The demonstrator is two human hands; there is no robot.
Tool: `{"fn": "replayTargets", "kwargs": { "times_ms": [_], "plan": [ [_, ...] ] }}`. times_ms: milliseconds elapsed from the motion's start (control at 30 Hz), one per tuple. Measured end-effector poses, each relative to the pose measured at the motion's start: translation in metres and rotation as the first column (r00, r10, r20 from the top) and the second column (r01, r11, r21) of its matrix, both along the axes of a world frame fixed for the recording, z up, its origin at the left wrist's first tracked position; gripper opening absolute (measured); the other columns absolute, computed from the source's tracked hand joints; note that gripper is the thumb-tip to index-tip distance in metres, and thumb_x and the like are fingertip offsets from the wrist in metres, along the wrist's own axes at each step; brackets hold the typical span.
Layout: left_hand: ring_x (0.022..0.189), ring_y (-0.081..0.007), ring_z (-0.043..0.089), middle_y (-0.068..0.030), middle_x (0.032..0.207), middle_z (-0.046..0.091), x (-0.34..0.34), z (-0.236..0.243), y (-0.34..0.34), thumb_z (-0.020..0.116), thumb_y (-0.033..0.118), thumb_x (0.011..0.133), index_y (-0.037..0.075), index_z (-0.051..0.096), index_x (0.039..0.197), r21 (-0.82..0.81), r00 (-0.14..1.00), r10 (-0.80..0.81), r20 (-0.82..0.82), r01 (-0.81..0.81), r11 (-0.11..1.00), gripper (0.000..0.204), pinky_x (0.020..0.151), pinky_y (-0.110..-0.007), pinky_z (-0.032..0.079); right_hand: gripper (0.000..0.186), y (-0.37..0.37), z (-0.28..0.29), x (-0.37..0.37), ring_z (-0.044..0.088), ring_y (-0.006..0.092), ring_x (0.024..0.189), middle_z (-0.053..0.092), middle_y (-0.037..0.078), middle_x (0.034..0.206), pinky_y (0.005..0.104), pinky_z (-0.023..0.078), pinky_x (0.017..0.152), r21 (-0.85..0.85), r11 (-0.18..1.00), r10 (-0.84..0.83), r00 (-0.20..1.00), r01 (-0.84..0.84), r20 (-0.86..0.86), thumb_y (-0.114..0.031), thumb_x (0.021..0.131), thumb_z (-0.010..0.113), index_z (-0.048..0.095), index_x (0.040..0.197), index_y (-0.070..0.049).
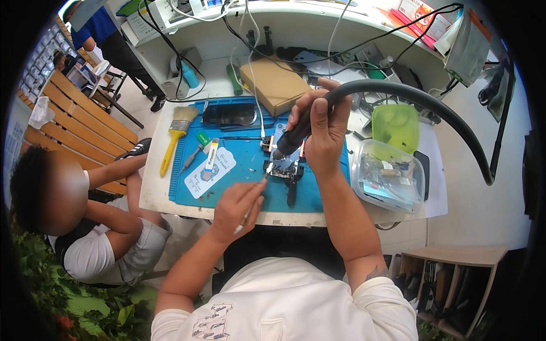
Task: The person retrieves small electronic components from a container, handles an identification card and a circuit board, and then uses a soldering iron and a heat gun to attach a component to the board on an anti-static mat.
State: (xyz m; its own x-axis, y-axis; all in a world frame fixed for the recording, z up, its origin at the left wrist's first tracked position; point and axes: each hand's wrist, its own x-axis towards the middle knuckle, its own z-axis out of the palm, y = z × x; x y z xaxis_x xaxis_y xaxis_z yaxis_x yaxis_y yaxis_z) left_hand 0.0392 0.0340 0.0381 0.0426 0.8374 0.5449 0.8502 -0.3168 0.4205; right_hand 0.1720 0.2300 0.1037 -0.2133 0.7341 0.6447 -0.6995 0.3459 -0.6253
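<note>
My right hand (327,131) is wrapped round the black handle of a hot air gun (296,135), whose metal nozzle points down at a small circuit board (284,166). The board sits in a black and copper-coloured holder (292,190) on a blue work mat (239,193). Between the fingers of my left hand (238,209) is a slim, pale, pen-like tool (244,219). Its tip reaches the board's left edge, just below the nozzle; whether it touches cannot be made out. A white cable (263,128) hangs down behind the board.
A yellow-handled brush (175,136), a screwdriver (193,156) and a white card (210,173) lie left on the mat. Behind stands a cardboard box (276,85). A clear tub (388,176) is on the right. The thick hose (432,94) arches rightward. A person (96,227) sits at left.
</note>
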Motion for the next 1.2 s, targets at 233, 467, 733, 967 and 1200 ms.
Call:
{"fn": "replayTargets", "kwargs": {
  "times_ms": [233, 467, 733, 967, 1200],
  "plan": [
    [0.095, -0.0334, 0.07, -0.0189, 0.113, 0.072, -0.012, -0.002, 0.003, 0.072, -0.001, 0.093, -0.001, 0.072, 0.128, -0.202, 0.781, 0.065, 0.621, 0.08, 0.976, 0.035, 0.082, -0.039, 0.055, 0.043, 0.0, 0.0, 0.0, 0.059, 0.0125, 0.076, 0.057, 0.005, 0.1, 0.0285, 0.055, 0.065, 0.002, 1.0, -0.007, 1.0, 0.007, 0.002, -0.031, 0.111, 0.057, 0.039, 0.143, -0.009],
    [0.097, -0.0286, 0.07, -0.0179, 0.111, 0.074, -0.002, -0.004, 0.002, 0.063, 0.008, 0.104, -0.003, 0.069, 0.131, -0.006, 0.993, -0.028, 0.114, 0.029, 1.0, 0.03, 0.086, -0.035, 0.055, 0.044, 0.003, -0.001, 0.002, 0.059, 0.0125, 0.076, 0.056, 0.004, 0.099, 0.0279, 0.055, 0.065, 0.004, 1.0, -0.023, 1.0, 0.023, 0.003, -0.032, 0.111, 0.056, 0.039, 0.144, -0.009],
    [0.096, -0.0298, 0.069, -0.0176, 0.112, 0.074, -0.008, 0.004, 0.002, 0.066, 0.004, 0.1, -0.004, 0.07, 0.129, -0.096, 0.908, -0.008, 0.418, 0.053, 0.994, 0.03, 0.086, -0.037, 0.054, 0.045, 0.002, 0.001, 0.003, 0.059, 0.013, 0.076, 0.056, 0.005, 0.099, 0.0287, 0.055, 0.065, 0.018, 1.0, -0.014, 1.0, 0.015, -0.004, -0.032, 0.111, 0.056, 0.038, 0.144, -0.009],
    [0.095, -0.0337, 0.068, -0.0172, 0.115, 0.071, -0.005, 0.003, 0.003, 0.072, -0.007, 0.087, -0.003, 0.071, 0.128, 0.006, 0.995, -0.065, -0.07, 0.065, 0.998, 0.042, 0.082, -0.04, 0.054, 0.044, 0.003, 0.0, 0.004, 0.059, 0.0131, 0.076, 0.056, 0.005, 0.099, 0.0287, 0.055, 0.065, 0.015, 1.0, -0.017, 1.0, 0.017, 0.003, -0.032, 0.111, 0.056, 0.038, 0.144, -0.008],
    [0.092, -0.0337, 0.068, -0.0179, 0.11, 0.072, -0.008, 0.006, 0.001, 0.071, -0.006, 0.088, -0.003, 0.07, 0.128, 0.0, 0.994, -0.081, 0.076, 0.081, 0.997, 0.041, 0.08, -0.04, 0.054, 0.043, 0.001, 0.0, 0.002, 0.059, 0.0129, 0.075, 0.056, 0.005, 0.098, 0.0287, 0.055, 0.066, -0.003, 1.0, -0.003, 1.0, 0.003, -0.001, -0.031, 0.111, 0.056, 0.039, 0.143, -0.008]
  ]
}}
